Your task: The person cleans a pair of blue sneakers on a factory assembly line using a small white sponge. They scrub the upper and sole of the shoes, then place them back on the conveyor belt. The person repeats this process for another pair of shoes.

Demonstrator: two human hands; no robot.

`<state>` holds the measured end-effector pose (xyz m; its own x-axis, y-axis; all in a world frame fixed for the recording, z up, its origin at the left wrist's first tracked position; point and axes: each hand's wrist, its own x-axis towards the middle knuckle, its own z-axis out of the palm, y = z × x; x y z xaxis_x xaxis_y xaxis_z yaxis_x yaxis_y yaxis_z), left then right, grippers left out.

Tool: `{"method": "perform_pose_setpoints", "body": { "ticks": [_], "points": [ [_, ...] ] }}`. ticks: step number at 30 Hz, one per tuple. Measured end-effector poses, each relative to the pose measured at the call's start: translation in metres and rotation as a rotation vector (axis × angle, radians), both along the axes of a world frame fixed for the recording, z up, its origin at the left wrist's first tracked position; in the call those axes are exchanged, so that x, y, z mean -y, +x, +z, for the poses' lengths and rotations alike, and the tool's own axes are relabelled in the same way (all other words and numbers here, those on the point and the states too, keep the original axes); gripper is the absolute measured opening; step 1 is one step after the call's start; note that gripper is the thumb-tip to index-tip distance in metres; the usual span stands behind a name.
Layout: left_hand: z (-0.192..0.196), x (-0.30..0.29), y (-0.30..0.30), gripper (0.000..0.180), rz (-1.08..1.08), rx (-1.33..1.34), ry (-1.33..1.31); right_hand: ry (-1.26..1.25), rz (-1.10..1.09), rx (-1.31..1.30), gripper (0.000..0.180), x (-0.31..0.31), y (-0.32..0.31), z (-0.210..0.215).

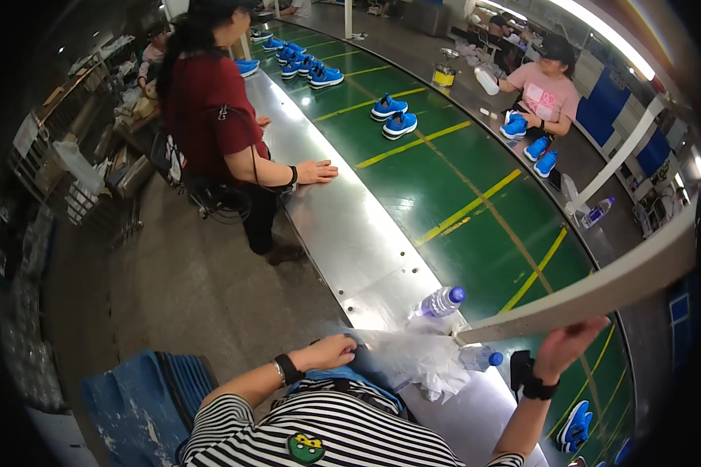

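Observation:
My left hand (331, 352) is closed beside the metal ledge, in front of my body. The blurred edge of a clear plastic bag (382, 350) comes close to its fingertips; whether they pinch it or something else is hidden. My right hand (570, 349) is raised over the green belt, palm showing and fingers stretched out, just beneath a slanting white post (584, 300). I cannot tell if it touches the post. Between my hands lies crumpled white plastic (438, 372) on the ledge. A bottle with a purple cap (442, 301) and another blue-capped bottle (479, 358) stand beside it.
The green belt (475, 179) with yellow lines carries blue shoes (399, 124); more shoes (575, 426) are at lower right. A person in dark red (210, 101) leans on the ledge (343, 226). Across, a person in pink (549, 93) handles shoes. Blue stacked panels (144, 397) stand left.

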<state>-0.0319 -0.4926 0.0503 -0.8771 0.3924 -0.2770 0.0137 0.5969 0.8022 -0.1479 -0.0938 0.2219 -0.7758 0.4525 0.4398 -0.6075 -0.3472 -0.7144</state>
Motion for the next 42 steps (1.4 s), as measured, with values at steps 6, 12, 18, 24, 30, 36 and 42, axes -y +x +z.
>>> {"method": "perform_pose_setpoints", "body": {
  "ticks": [6, 12, 18, 24, 30, 36, 42],
  "points": [
    [0.013, 0.065, -0.159, 0.033, -0.023, -0.087, 0.119, -0.113, -0.479, 0.184, 0.042, 0.021, -0.001, 0.01],
    [0.024, 0.135, -0.373, 0.048, -0.209, -0.23, -0.157, -0.007, -0.647, 0.281, 0.041, 0.024, 0.011, 0.013],
    [-0.004, 0.141, -0.581, 0.052, -0.129, -0.485, -0.313, -0.182, -0.974, 0.355, 0.035, 0.029, 0.007, 0.027],
    [-0.001, 0.136, -0.725, 0.056, 0.101, -0.409, -0.541, -0.106, -1.172, 0.403, 0.034, 0.038, -0.011, 0.028],
    [-0.061, 0.133, -0.806, 0.029, 0.013, -0.608, -0.766, -0.071, -1.307, 0.471, 0.034, 0.037, -0.009, 0.024],
    [-0.044, 0.171, -0.872, 0.033, -0.127, -0.442, -0.77, -0.076, -1.404, 0.486, 0.033, 0.044, 0.033, 0.03],
    [-0.057, 0.164, -0.841, 0.033, -0.142, -0.688, -0.822, -0.086, -1.336, 0.465, 0.033, 0.03, 0.065, 0.012]
  ]
}}
